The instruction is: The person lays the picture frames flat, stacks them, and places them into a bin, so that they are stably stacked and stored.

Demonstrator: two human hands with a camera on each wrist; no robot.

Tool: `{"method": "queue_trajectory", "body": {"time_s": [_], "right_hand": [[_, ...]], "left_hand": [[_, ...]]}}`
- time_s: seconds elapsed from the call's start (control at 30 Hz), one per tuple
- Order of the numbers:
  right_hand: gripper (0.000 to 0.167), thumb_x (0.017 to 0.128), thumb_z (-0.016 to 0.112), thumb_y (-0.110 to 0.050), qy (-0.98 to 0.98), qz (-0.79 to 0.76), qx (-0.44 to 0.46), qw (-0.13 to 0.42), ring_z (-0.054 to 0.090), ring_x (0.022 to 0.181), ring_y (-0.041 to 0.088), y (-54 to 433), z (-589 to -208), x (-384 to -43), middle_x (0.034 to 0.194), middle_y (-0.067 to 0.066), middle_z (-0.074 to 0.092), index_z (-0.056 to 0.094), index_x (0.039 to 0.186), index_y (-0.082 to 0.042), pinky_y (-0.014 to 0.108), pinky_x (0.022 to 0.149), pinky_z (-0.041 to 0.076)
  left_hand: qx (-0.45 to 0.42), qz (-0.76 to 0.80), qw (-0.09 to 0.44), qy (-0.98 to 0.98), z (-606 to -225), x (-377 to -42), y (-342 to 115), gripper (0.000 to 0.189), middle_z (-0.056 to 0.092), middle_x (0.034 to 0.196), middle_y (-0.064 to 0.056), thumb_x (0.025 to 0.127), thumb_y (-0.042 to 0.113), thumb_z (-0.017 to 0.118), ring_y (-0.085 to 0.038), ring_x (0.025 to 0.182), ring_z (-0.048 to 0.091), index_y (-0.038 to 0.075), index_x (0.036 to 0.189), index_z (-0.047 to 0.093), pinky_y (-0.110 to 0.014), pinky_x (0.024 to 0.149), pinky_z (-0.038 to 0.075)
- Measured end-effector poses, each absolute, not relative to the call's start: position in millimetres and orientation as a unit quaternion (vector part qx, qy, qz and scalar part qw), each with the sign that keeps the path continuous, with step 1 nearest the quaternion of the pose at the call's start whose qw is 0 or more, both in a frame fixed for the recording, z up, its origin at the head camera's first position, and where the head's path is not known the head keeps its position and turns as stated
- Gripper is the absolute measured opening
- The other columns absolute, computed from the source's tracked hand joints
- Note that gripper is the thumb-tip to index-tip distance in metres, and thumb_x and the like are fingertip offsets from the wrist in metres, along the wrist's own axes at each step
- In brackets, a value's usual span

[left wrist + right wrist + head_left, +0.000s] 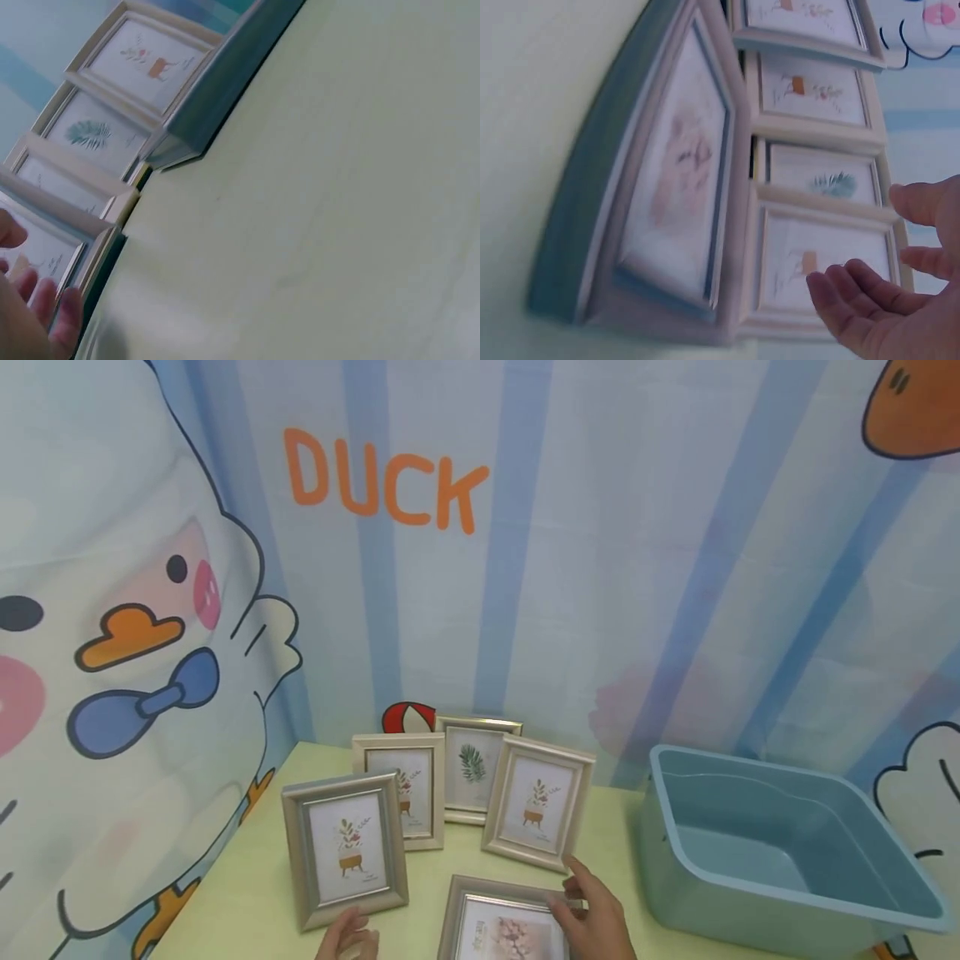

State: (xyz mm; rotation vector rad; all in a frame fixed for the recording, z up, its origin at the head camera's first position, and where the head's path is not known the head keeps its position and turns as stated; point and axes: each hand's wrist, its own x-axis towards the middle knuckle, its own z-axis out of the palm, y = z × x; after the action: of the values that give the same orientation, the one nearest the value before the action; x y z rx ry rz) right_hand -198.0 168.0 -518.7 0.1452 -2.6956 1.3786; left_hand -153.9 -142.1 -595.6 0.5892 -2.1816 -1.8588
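My left hand [348,935] is near the bottom edge of a photo frame [347,852] with a potted-plant print, its fingers loosely bent and holding nothing. My right hand [596,914] hovers by the upper right corner of another photo frame [472,893] with a pink blossom print, cut off by the head view's lower edge. In the right wrist view the right hand's relaxed fingers [855,292] look apart from that blossom frame [682,165]. Behind stand a cream frame [401,741], a gold-edged leaf-print frame [480,722] and a cream frame [540,802] on the right.
A blue-green plastic tub [750,877] stands at the right of the pale yellow table [225,893]. A striped cloth backdrop [600,568] with cartoon ducks hangs behind and at the left. The standing frames are close together and partly overlap in view.
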Motion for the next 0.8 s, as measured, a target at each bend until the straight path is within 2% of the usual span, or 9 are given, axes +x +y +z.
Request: {"method": "queue_trajectory", "body": {"time_s": [0.1, 0.17, 0.27, 0.3, 0.4, 0.47, 0.53, 0.6, 0.8], "right_hand": [[0.058, 0.091, 0.072, -0.018, -0.867, 0.486, 0.092, 0.056, 0.064, 0.107, 0.037, 147, -510, -208, 0.112, 0.015, 0.063, 0.050, 0.143, -0.004, 0.032, 0.079, 0.062], [0.058, 0.092, 0.072, -0.019, -0.857, 0.494, 0.132, 0.061, 0.062, 0.111, 0.040, 133, -507, -217, 0.116, 0.015, 0.063, 0.049, 0.144, -0.005, 0.031, 0.082, 0.061], [0.059, 0.093, 0.070, -0.018, -0.842, 0.501, 0.190, 0.068, 0.061, 0.113, 0.039, 110, -502, -231, 0.121, 0.015, 0.062, 0.047, 0.146, -0.006, 0.033, 0.087, 0.061], [0.059, 0.093, 0.070, -0.017, -0.838, 0.501, 0.207, 0.069, 0.061, 0.113, 0.038, 103, -500, -236, 0.122, 0.015, 0.062, 0.047, 0.146, -0.007, 0.034, 0.087, 0.061], [0.060, 0.093, 0.069, -0.014, -0.828, 0.496, 0.252, 0.068, 0.061, 0.114, 0.036, 80, -493, -251, 0.129, 0.017, 0.061, 0.045, 0.148, -0.009, 0.038, 0.089, 0.060], [0.062, 0.093, 0.068, -0.012, -0.822, 0.495, 0.276, 0.060, 0.061, 0.115, 0.035, 66, -488, -259, 0.131, 0.018, 0.060, 0.043, 0.150, -0.009, 0.040, 0.090, 0.060], [0.064, 0.094, 0.068, -0.012, -0.816, 0.491, 0.299, 0.046, 0.061, 0.117, 0.037, 52, -483, -265, 0.133, 0.020, 0.058, 0.041, 0.152, -0.010, 0.043, 0.092, 0.059], [0.066, 0.095, 0.067, -0.012, -0.815, 0.483, 0.318, 0.028, 0.060, 0.119, 0.038, 39, -480, -271, 0.134, 0.021, 0.056, 0.037, 0.154, -0.011, 0.044, 0.094, 0.058], [0.072, 0.097, 0.064, -0.011, -0.826, 0.443, 0.347, -0.016, 0.058, 0.125, 0.035, 6, -477, -286, 0.151, 0.017, 0.046, 0.027, 0.159, -0.016, 0.031, 0.095, 0.057]], "left_hand": [[0.260, -0.580, 0.212, -0.742, -603, -153, -148, 0.056, 0.058, 0.127, -0.022, 0.091, 0.020, 0.070, 0.004, 0.093, 0.055, -0.004, 0.138, 0.051, -0.013, 0.069, 0.052], [0.299, -0.545, 0.237, -0.746, -615, -158, -159, 0.057, 0.052, 0.132, -0.020, 0.090, 0.017, 0.069, -0.011, 0.099, 0.058, 0.000, 0.141, 0.049, -0.018, 0.066, 0.055], [0.345, -0.523, 0.224, -0.746, -633, -170, -181, 0.069, 0.041, 0.142, -0.021, 0.087, 0.020, 0.071, -0.033, 0.111, 0.054, 0.006, 0.148, 0.042, -0.021, 0.060, 0.053], [0.353, -0.520, 0.227, -0.744, -639, -174, -187, 0.072, 0.040, 0.145, -0.022, 0.085, 0.018, 0.072, -0.036, 0.117, 0.052, 0.007, 0.150, 0.042, -0.022, 0.061, 0.051], [0.361, -0.512, 0.226, -0.746, -640, -180, -196, 0.076, 0.038, 0.149, -0.022, 0.083, 0.012, 0.073, -0.040, 0.129, 0.044, 0.010, 0.152, 0.040, -0.022, 0.072, 0.049], [0.339, -0.533, 0.231, -0.740, -629, -178, -196, 0.077, 0.036, 0.150, -0.027, 0.083, 0.007, 0.072, -0.045, 0.133, 0.041, 0.006, 0.152, 0.038, -0.037, 0.088, 0.052], [0.325, -0.548, 0.230, -0.735, -614, -174, -193, 0.077, 0.035, 0.150, -0.028, 0.083, 0.006, 0.070, -0.048, 0.134, 0.040, 0.003, 0.152, 0.036, -0.051, 0.104, 0.045], [0.303, -0.574, 0.237, -0.722, -599, -169, -189, 0.075, 0.034, 0.148, -0.034, 0.083, 0.002, 0.067, -0.054, 0.133, 0.038, -0.003, 0.150, 0.035, -0.067, 0.106, 0.036], [0.323, -0.611, 0.188, -0.698, -578, -166, -184, 0.075, 0.032, 0.156, -0.030, 0.089, 0.007, 0.063, -0.053, 0.141, 0.032, 0.002, 0.155, 0.029, -0.067, 0.114, 0.028]]}}
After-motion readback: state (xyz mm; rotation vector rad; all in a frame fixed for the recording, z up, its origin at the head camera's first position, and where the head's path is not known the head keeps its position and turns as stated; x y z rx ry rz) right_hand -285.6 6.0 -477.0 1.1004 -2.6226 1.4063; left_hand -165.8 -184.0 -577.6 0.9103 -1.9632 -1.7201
